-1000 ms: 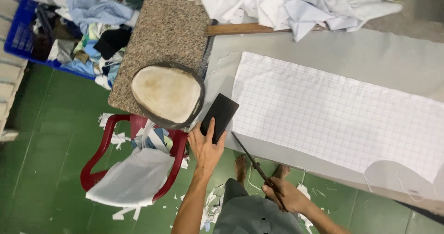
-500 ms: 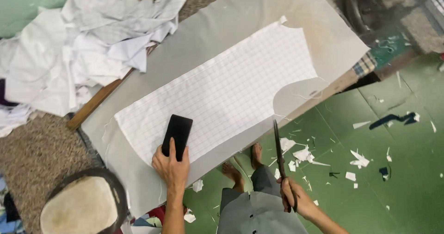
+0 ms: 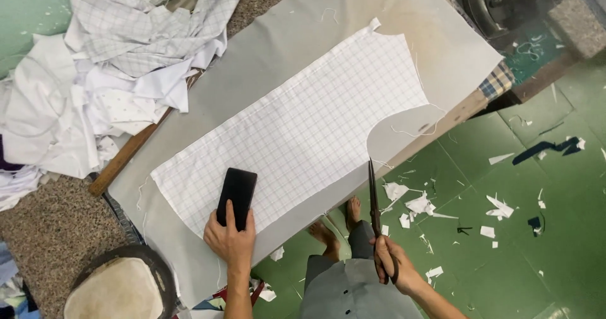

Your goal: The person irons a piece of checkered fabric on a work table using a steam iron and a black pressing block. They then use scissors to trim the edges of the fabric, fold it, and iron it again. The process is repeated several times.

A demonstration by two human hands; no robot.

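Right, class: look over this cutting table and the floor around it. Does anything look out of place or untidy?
Yes. White fabric scraps litter the green floor beside the table. A black phone lies on the checked fabric piece, under the left hand. Crumpled cloth is heaped at the table's far side.

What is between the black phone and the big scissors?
In the head view, only white checked cloth on the grey sheet lies between phone and scissors.
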